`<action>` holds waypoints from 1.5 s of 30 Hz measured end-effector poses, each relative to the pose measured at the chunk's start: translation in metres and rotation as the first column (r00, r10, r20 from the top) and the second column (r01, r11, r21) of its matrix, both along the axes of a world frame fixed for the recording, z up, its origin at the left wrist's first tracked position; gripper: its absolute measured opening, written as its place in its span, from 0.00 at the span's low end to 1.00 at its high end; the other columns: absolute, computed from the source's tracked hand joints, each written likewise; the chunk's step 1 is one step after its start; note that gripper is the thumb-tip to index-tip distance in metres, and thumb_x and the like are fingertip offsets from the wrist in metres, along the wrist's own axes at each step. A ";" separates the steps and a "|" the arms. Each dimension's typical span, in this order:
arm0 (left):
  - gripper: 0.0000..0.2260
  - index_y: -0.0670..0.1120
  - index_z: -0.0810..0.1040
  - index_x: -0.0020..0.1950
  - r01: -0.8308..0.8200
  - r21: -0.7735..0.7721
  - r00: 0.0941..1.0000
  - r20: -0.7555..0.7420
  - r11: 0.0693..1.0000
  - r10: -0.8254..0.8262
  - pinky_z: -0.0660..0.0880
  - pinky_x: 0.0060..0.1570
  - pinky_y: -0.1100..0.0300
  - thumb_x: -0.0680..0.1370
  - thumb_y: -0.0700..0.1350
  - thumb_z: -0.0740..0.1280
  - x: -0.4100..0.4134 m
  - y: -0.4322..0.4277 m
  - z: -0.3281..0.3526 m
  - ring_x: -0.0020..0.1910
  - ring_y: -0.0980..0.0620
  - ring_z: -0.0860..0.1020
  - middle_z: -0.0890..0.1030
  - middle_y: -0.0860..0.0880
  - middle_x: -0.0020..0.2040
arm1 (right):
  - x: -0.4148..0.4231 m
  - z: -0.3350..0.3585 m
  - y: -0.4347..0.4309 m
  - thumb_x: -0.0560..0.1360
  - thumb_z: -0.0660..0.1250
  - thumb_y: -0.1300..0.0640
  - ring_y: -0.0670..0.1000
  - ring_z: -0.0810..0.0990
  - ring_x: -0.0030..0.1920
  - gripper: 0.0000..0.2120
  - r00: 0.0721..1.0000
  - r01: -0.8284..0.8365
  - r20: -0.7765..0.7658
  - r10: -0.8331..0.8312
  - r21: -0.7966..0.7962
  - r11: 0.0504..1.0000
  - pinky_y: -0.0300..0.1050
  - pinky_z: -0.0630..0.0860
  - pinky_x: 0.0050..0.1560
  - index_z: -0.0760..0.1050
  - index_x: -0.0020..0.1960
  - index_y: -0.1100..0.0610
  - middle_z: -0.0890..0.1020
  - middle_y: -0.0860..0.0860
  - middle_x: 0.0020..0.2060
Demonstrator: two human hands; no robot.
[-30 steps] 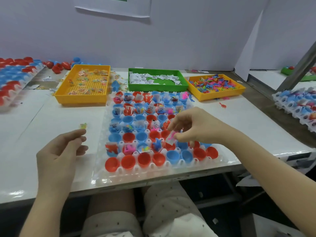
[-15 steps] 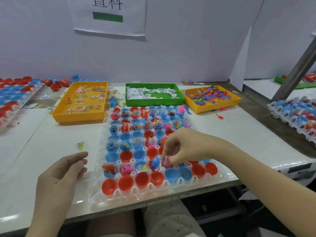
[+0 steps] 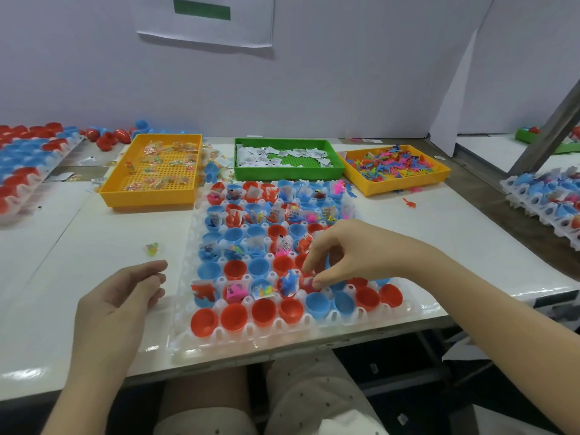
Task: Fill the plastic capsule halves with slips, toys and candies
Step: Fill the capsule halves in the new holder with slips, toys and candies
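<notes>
We dip R hand (image 3: 345,255) into a red half (image 3: 306,287), grip unclear; empty front row (image 3: 292,310) lies just nearside; L hand (image 3: 125,296) slack.

Head-worn, close, down onto capsule halves (image 3: 233,315)

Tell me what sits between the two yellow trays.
The green tray of white slips lies between the left yellow tray and the right yellow tray, in the head view.

right hand (image 3: 351,252) among capsule halves (image 3: 233,315), trays (image 3: 288,174) behind
</notes>
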State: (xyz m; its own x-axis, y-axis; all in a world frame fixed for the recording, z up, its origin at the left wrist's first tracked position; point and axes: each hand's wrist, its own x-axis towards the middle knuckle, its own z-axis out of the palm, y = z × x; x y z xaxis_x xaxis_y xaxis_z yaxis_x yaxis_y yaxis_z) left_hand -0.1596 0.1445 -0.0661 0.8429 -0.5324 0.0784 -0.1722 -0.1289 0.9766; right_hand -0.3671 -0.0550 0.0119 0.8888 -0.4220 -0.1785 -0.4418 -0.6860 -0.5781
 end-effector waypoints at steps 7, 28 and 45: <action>0.16 0.59 0.80 0.44 0.001 0.019 1.000 0.022 1.000 -0.001 0.75 0.51 0.55 0.80 0.38 0.64 0.001 -0.003 0.001 0.48 0.47 0.80 0.82 0.47 0.52 | 0.000 -0.001 0.004 0.71 0.74 0.60 0.34 0.77 0.35 0.07 0.999 -0.008 0.044 0.011 -0.079 0.997 0.26 0.70 0.35 0.80 0.38 0.49 0.80 0.41 0.33; 0.15 0.48 0.79 0.64 -0.069 0.760 0.837 0.397 0.646 -0.377 0.78 0.57 0.53 0.82 0.52 0.62 0.162 -0.175 0.048 0.55 0.48 0.78 0.80 0.47 0.61 | 0.053 0.015 -0.083 0.65 0.71 0.46 0.41 0.75 0.28 0.05 0.850 0.136 0.477 -0.222 0.207 0.969 0.35 0.73 0.29 0.82 0.40 0.45 0.82 0.47 0.33; 0.19 0.45 0.82 0.53 -0.026 -0.029 0.976 -0.215 0.999 0.019 0.78 0.29 0.64 0.64 0.49 0.78 0.168 -0.189 0.062 0.36 0.52 0.85 0.86 0.49 0.38 | 0.166 -0.014 -0.222 0.75 0.70 0.49 0.53 0.78 0.59 0.21 0.920 0.259 -0.200 -0.337 -0.335 0.906 0.48 0.74 0.61 0.76 0.63 0.59 0.79 0.53 0.61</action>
